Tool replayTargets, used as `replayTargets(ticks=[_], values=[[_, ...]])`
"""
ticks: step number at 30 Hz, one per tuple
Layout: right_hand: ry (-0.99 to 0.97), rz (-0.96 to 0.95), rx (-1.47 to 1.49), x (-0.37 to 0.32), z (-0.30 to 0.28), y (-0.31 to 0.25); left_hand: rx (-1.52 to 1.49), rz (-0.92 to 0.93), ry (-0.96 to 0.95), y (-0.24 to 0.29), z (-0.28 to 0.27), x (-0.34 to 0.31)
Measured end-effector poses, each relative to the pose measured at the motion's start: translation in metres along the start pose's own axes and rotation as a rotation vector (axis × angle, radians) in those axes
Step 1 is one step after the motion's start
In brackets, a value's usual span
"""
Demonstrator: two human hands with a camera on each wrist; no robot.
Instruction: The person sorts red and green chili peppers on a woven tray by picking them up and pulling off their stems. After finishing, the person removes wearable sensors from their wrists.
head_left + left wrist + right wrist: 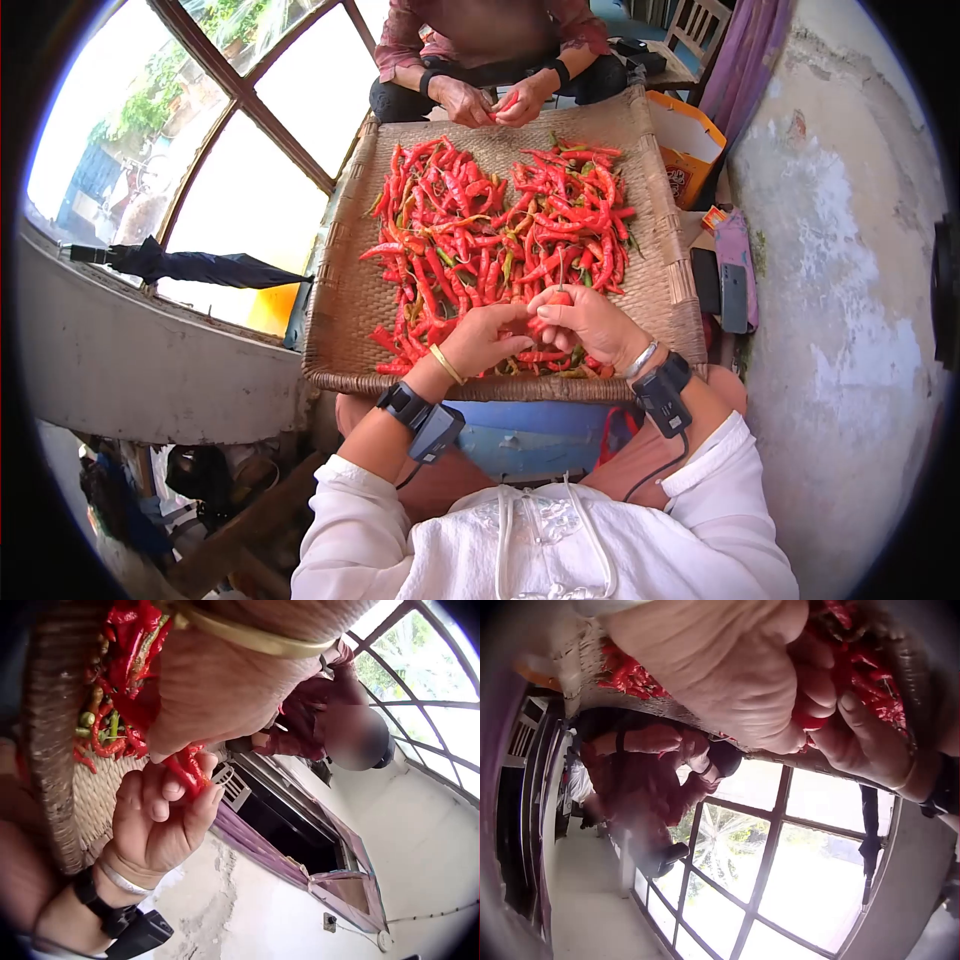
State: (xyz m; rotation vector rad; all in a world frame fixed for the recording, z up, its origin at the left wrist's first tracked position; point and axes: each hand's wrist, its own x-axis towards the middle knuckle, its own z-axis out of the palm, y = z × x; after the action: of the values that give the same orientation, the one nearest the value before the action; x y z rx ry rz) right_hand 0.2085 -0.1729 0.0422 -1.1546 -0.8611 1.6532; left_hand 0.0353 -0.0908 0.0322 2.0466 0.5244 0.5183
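Both hands meet over the near edge of a pile of red chili peppers (470,235). My right hand (596,328) pinches a red chili pepper (190,776) between thumb and fingers, its thin stem pointing up. From the other side my left hand (487,338) reaches in, its fingertips at the same chili pepper. In the right wrist view, the fingers (855,724) of the left hand come up against the red pepper, and the right palm hides much of it. The peppers lie in a large woven tray (655,230); a few are greenish.
Across the tray another person's hands (495,103) hold a red pepper. A folded umbrella (215,267) lies by the window at left. To the right are an orange-and-white box (690,150), a phone (734,298) and a bare wall (830,280).
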Motion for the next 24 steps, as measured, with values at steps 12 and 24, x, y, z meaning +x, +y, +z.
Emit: replayTargets(ticks=[12, 24], values=[[0.167, -0.024, 0.281, 0.011, -0.005, -0.001, 0.323, -0.326, -0.166, -0.006, -0.036, 0.087], [0.121, 0.019, 0.209, 0.012, -0.011, 0.001, 0.962, -0.218, 0.381, -0.066, -0.095, 0.079]])
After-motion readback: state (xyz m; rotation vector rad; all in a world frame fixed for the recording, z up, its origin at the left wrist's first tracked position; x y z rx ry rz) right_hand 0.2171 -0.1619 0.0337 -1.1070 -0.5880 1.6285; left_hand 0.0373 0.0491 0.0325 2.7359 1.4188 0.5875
